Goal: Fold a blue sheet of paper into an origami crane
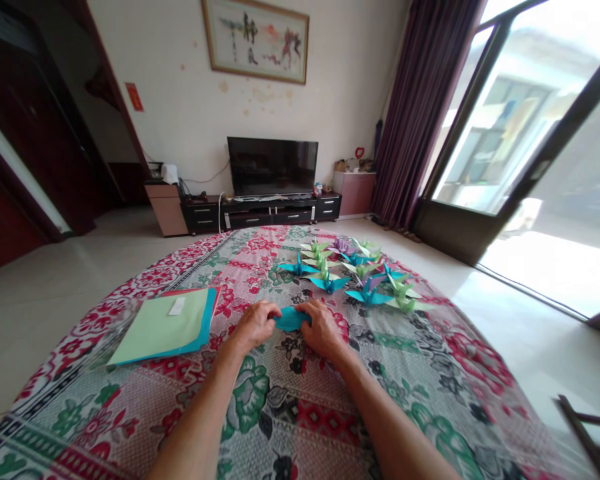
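Between my two hands is a small piece of folded blue paper (292, 319), just above or on the patterned tablecloth. My left hand (257, 325) pinches its left end, fingers closed. At the opposite end, my right hand (323, 327) grips the paper with curled fingers. The exact folds are too small to make out. Beyond my right hand stand several folded paper cranes in blue, green and purple, the nearest being a blue crane (329, 285). Left of my left hand lies a stack of paper sheets (163, 327), pale green on top, with blue and red edges showing below.
A small white slip (177, 306) lies on the stack. The round table wears a floral tablecloth (260, 400). Across the room a television (273, 167) stands on a low cabinet (253, 219). At the lower right is part of a dark wooden frame (587, 427).
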